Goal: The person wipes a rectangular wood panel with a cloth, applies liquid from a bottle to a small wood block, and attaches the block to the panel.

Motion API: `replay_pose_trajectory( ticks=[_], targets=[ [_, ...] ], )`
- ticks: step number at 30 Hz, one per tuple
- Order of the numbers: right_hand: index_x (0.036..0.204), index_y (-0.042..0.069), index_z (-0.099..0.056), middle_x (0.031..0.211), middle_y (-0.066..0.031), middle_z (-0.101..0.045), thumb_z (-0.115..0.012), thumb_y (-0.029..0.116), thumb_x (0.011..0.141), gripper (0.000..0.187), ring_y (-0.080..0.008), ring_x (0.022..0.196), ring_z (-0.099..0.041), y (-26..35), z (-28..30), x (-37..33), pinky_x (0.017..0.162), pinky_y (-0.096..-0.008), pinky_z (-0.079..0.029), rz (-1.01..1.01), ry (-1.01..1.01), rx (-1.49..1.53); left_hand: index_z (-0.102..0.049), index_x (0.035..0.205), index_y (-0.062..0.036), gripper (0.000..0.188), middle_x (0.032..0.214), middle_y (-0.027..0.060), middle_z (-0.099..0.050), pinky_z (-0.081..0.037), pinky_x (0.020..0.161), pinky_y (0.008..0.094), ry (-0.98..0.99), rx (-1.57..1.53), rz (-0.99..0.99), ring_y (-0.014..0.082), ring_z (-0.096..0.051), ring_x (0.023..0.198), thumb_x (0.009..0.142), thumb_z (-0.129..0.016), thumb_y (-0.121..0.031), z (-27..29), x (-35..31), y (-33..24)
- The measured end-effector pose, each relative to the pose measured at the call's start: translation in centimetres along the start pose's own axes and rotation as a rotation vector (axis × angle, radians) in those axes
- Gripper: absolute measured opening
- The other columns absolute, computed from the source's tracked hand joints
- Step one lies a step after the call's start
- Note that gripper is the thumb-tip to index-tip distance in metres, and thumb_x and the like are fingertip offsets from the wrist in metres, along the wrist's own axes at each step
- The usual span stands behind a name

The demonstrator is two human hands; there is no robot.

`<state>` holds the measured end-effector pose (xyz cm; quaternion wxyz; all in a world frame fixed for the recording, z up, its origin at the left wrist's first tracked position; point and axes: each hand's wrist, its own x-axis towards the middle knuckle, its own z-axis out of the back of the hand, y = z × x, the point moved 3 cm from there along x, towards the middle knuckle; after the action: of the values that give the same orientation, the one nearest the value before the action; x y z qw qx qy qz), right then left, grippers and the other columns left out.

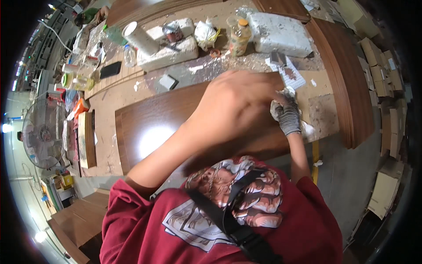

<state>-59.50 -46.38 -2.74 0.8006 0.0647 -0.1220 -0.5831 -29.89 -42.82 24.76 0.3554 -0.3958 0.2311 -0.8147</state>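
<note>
A brown wood-grain panel lies flat on the worktable in front of me, with a bright glare at its left part. My left hand, bare, stretches across the panel towards the right, back upward. Its fingers are blurred and partly hidden, close to my right hand. At the panel's right end, my right hand, in a grey glove, is closed on a crumpled whitish rag. Just beyond it lies a white sheet with brown smears, and a small dark block rests at its far end.
Stacked brown panels stand at the right. Behind are a foam block, an orange-capped bottle, a white cylinder and a grey-black pad. Left are a phone and a fan.
</note>
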Motion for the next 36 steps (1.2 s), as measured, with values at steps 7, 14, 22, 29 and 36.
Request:
replay_pose_trajectory(
  ticks=[7, 14, 22, 29, 36],
  targets=[
    [0.140, 0.002, -0.053, 0.144, -0.0212, -0.053, -0.057, 0.024, 0.098, 0.048, -0.0352, 0.136, -0.047, -1.3, -0.5, 10.9, 0.116, -0.0401, -0.035, -0.099, 0.088, 0.202, -0.056, 0.141, -0.0168, 0.048, 0.157, 0.0117, -0.041, -0.029, 0.119, 0.0482, 0.208, 0.308, 0.338, 0.0300, -0.039, 0.144, 0.093, -0.056, -0.012, -11.5, -14.0, 13.0],
    [0.131, 0.000, -0.060, 0.133, -0.0209, -0.062, -0.053, 0.013, 0.099, 0.035, -0.0333, 0.126, -0.057, -2.7, 0.4, 9.1, 0.111, -0.0369, -0.042, -0.114, 0.028, 0.434, -0.049, 0.148, -0.0193, 0.051, 0.162, 0.0084, -0.033, -0.021, 0.123, 0.0487, 0.264, 0.385, 0.398, 0.0270, -0.031, 0.149, 0.098, -0.051, -0.015, -12.5, -13.8, 12.7],
    [0.135, 0.002, -0.057, 0.138, -0.0204, -0.058, -0.054, 0.017, 0.098, 0.040, -0.0343, 0.131, -0.051, -2.5, 0.8, 10.8, 0.113, -0.0409, -0.038, -0.066, 0.136, 0.229, -0.050, 0.147, -0.0200, 0.049, 0.160, 0.0073, -0.036, -0.023, 0.123, 0.0472, 0.229, 0.422, 0.365, 0.0246, -0.032, 0.149, 0.099, -0.050, -0.017, -12.7, -14.6, 13.1],
    [0.132, 0.006, -0.061, 0.119, -0.0097, -0.070, -0.060, 0.003, 0.094, 0.038, -0.0212, 0.104, -0.065, -4.2, -0.2, 9.3, 0.092, -0.0284, -0.051, -0.172, 0.116, 0.541, -0.048, 0.148, -0.0204, 0.049, 0.160, 0.0066, -0.035, -0.023, 0.123, 0.0466, 0.233, 0.457, 0.366, 0.0240, -0.032, 0.149, 0.099, -0.050, -0.017, -12.8, -14.6, 12.7],
    [0.145, 0.001, -0.050, 0.145, -0.0128, -0.056, -0.052, -0.008, 0.094, 0.052, -0.0198, 0.133, -0.051, -2.6, 4.9, -5.6, 0.111, -0.0278, -0.038, -0.352, 0.129, 0.812, -0.045, 0.150, -0.0203, 0.051, 0.162, 0.0059, -0.033, -0.023, 0.123, 0.0468, 0.236, 0.494, 0.383, 0.0239, -0.031, 0.149, 0.100, -0.048, -0.019, -13.4, -15.3, 13.0]
  ],
)
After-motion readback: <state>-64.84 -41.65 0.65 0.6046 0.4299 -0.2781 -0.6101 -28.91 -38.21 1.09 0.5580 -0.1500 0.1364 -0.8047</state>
